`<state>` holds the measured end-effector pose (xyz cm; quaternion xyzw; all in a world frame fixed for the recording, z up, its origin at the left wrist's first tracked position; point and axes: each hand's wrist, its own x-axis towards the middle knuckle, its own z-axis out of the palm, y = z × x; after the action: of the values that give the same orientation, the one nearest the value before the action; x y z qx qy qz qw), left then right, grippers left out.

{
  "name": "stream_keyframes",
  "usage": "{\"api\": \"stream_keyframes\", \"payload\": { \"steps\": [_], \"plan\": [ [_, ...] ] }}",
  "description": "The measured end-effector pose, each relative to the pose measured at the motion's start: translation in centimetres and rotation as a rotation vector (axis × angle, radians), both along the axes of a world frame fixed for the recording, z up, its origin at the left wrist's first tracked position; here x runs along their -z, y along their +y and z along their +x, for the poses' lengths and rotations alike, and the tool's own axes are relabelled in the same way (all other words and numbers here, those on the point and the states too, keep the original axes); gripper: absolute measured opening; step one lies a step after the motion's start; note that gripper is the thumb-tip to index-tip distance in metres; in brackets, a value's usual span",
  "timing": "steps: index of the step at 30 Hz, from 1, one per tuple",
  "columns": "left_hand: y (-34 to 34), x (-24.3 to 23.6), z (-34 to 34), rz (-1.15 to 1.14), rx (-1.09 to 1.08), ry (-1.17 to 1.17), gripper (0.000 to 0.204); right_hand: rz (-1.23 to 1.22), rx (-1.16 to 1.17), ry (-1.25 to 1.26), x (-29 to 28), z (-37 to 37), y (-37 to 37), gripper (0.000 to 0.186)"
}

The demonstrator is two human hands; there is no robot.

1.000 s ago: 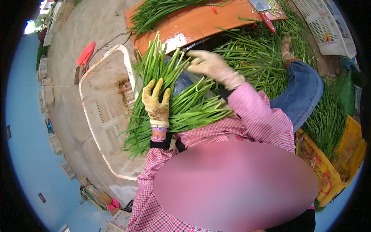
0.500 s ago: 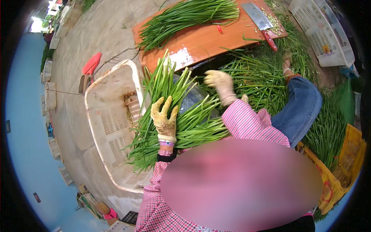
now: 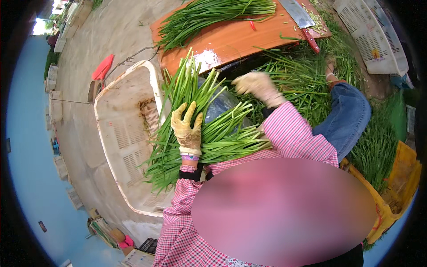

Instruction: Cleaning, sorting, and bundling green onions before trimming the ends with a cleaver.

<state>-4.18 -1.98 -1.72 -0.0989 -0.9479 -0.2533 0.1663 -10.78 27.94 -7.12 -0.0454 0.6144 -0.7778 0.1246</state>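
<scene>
My left hand, in a stained pale glove, lies over a spread of green garlic chives across my lap, its fingers apart. More of the chives' pale stem ends point up and to the right, fanned in separate clumps. My right hand, also gloved, is raised to the right of the stems, apart from my left hand. Its fingers are loosely bent and slightly blurred, with nothing visible in them. Under the stems shows a clear plastic sheet.
An orange board bears another chive bundle and a red-handled cleaver. A white crate stands at my left, another white crate at far right. Loose chives lie beside my leg. A yellow crate is near right.
My right hand has shifted slightly right and its forearm has swung up, baring a black band at the wrist. My left hand stays on the chives; the whole view has shifted a little.
</scene>
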Motion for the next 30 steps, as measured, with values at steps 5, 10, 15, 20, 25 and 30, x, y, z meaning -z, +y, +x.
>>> {"api": "stream_keyframes", "payload": {
  "steps": [5,10,15,20,25,30],
  "plan": [
    [0.3,-0.4,0.0,-0.075,0.001,0.049,0.047,0.366,0.386,-0.141,-3.9,0.1,7.5,0.028],
    [1.2,-2.6,0.5,-0.299,0.116,0.228,0.038,0.374,0.163,0.134,-5.7,-0.9,-0.9,0.052],
    [1.6,-5.7,5.5,-0.289,0.198,-0.088,0.046,0.352,-0.3,-0.055,-4.2,3.8,-4.5,0.029],
    [0.5,-7.4,6.1,-0.073,0.16,-0.05,0.041,0.348,0.111,-0.085,-4.6,4.3,-3.0,0.032],
    [0.5,-5.5,-0.9,-0.19,0.026,0.037,0.044,0.466,-0.128,0.069,-4.4,-1.4,-7.7,0.036],
    [-0.4,-3.0,-2.8,-0.092,-0.076,-0.134,0.039,0.031,-0.07,-0.085,-4.2,-0.3,-10.6,0.025]
  ]
}}
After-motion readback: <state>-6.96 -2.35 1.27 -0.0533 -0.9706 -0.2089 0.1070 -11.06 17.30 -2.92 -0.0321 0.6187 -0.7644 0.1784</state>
